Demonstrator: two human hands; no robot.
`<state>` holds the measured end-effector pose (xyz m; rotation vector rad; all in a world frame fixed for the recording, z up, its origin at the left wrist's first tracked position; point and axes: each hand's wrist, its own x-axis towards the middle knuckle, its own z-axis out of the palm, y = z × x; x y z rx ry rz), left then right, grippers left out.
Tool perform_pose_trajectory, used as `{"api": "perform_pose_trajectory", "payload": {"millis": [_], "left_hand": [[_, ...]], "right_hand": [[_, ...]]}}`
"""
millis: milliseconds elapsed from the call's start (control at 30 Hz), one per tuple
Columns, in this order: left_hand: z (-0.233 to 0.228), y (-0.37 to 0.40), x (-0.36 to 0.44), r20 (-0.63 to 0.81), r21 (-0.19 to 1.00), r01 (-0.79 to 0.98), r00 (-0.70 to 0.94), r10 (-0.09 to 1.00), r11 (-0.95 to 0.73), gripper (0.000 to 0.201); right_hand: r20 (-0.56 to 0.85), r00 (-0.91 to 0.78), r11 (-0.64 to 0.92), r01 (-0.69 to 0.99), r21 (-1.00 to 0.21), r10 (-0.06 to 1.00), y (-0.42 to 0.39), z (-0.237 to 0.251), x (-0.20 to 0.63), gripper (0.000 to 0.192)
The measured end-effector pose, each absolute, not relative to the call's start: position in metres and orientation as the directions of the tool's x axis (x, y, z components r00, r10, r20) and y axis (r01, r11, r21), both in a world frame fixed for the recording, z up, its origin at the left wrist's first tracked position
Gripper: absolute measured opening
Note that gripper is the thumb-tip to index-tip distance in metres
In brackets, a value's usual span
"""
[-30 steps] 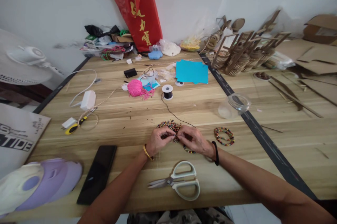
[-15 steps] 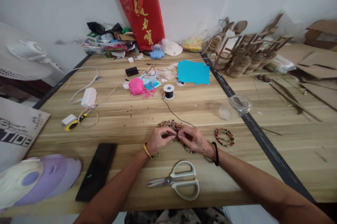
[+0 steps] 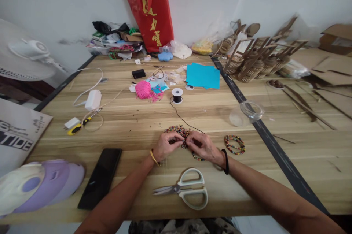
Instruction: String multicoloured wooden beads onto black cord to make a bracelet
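Note:
My left hand [image 3: 167, 145] pinches thumb against forefinger over a heap of small multicoloured beads [image 3: 177, 129]; whatever sits between those tips is too small to make out. Close by, almost touching it, my right hand [image 3: 202, 147] is closed in a pinch at the black cord [image 3: 178, 115]. That cord runs from a white spool [image 3: 177, 93] down to the right hand, where part of it is hidden. A short strung row of beads [image 3: 198, 157] shows beneath the right hand. Finished-looking beaded loops [image 3: 234, 144] lie to its right.
Scissors [image 3: 183, 189] with white handles lie near the front edge. A black phone [image 3: 100, 179] is left of my forearm. Pink yarn [image 3: 143, 89], blue sheets [image 3: 202, 75] and a clear container [image 3: 247, 112] stand farther back. A yellow cutter [image 3: 75, 128] lies at left.
Both hands keep the same pinch over the beads, with hardly any movement. The whole view has shifted very slightly.

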<state>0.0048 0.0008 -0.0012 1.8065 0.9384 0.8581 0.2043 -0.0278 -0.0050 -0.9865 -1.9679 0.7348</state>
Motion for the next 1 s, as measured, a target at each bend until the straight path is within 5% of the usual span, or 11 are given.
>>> {"api": "perform_pose_trajectory", "payload": {"millis": [1000], "left_hand": [[-0.0007,-0.0002,0.0046,0.171,0.924,0.220,0.494,0.853,-0.313,0.009]], "right_hand": [[0.384,-0.381,0.521,0.378,-0.765,0.841,-0.0275,-0.0069,0.2051,0.020]]}}
